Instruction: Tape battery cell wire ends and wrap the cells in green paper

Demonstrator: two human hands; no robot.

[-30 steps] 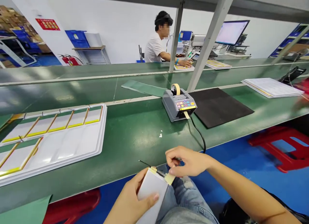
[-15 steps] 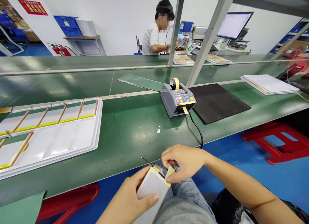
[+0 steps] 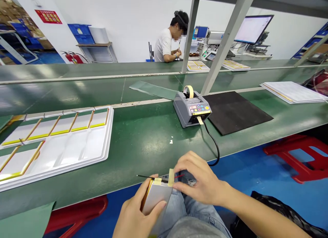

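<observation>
My left hand grips a flat silver battery pouch over my lap, thumb on its face. A black wire and a red wire stick out from its top edge. My right hand pinches a small strip of yellowish tape at the pouch's top right corner, where it stands up from the edge. Both hands are closed and sit just below the green bench's front edge.
A grey tape dispenser with a black cord stands on the green bench, beside a black mat. A white tray holding several pouches lies at left. A paper stack is at right. Another person works beyond. Red stools are below.
The pouch has turned more edge-on in my left hand, and the wires now point left. My right hand has shifted its pinch so the tape strip stands upright. The view lifted slightly.
</observation>
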